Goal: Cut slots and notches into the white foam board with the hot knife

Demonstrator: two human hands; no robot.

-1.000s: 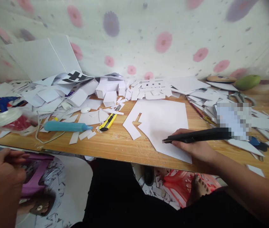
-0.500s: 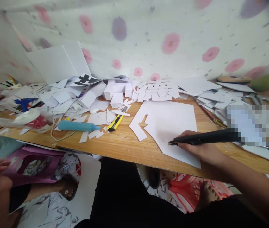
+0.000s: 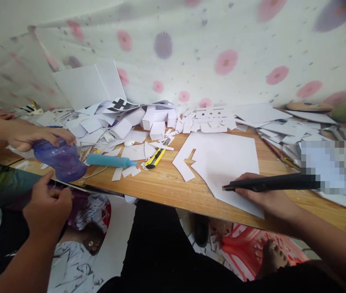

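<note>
"Two hands belonged to the wearer. What was the right hand doing?"

"Gripping the black cutter narrowly near its tip end, over the near part of the white sheet."

"And the left hand?"

"Raised at the near side of the desk, fingers partly curled, just beside a purple cup. Whether it held anything, I couldn't tell. Another person's hand had the cup from above."

"Which way did the black cutter point?"

"Tip to the left, its long axis nearly level across the view, back end reaching right to a pixelated patch. I couldn't tell if the tip touched the white sheet."

"How did the white sheet lie?"

"Flat, right of centre, its long axis slanting from far left to near right, one corner close to the desk's edge."

"Their looks?"

"The black cutter was long and slim, with a short metal tip. The white sheet was plain and many-sided; on its left a bent strip stood off across a crooked gap showing wood."

"Farther out?"

"A yellow cutter, then a blue bottle, nozzle rightward; white scraps behind."
</note>
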